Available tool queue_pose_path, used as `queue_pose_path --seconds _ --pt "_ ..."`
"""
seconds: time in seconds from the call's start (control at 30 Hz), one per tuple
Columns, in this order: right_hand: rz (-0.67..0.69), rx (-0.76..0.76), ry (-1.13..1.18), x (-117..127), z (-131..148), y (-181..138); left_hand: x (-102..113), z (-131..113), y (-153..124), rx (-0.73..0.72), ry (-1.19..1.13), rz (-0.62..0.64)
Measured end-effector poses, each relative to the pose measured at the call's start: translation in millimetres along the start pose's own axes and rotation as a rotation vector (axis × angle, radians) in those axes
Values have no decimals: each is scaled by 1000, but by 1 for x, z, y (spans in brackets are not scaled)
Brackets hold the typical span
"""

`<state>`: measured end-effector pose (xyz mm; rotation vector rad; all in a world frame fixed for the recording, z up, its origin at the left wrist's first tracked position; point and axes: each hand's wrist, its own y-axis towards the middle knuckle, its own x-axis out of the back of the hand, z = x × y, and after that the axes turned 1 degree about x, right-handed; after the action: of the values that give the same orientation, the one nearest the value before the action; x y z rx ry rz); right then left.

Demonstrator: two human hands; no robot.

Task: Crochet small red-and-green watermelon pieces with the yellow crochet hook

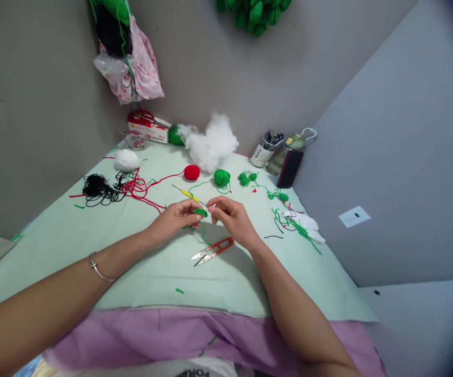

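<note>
My left hand (175, 219) is closed, pinching a small green crocheted piece (200, 212) just above the pale green table cover (140, 251). My right hand (230, 217) is closed too, its fingertips pinched together right beside the green piece; what it holds is too thin to make out. A green strand trails down from the piece. Red-handled thread snips (213, 251) lie on the cover just below my right wrist. A yellow-handled crochet hook (188, 194) lies just beyond my hands.
Behind the hands lie a green yarn ball (222, 177), a red yarn ball (191, 172), a white yarn ball (126, 159), tangled black (98, 188) and red threads, white stuffing (213, 142), a tool cup (263, 153), a bottle and a dark phone (289, 168). Green scraps litter the right.
</note>
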<state>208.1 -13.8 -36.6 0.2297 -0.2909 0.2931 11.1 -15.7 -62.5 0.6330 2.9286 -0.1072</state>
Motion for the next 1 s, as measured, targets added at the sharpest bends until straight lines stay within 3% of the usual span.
queue_pose_path --seconds 0.2,0.37,0.47,0.63,0.83,1.0 --pt "-161 -103 418 10 0 6 -1 -1 -2 130 -157 80" --pt "-156 -132 587 -2 7 3 -7 -2 -4 158 -146 80" --pt "-112 -133 627 -8 12 1 -12 2 -4 116 -62 80" --pt "-156 -120 675 1 12 3 -14 5 -5 121 124 250" --pt "-367 -73 747 26 6 8 -12 6 -4 146 147 195" --pt "-419 -56 770 36 5 7 -12 4 -2 162 120 167"
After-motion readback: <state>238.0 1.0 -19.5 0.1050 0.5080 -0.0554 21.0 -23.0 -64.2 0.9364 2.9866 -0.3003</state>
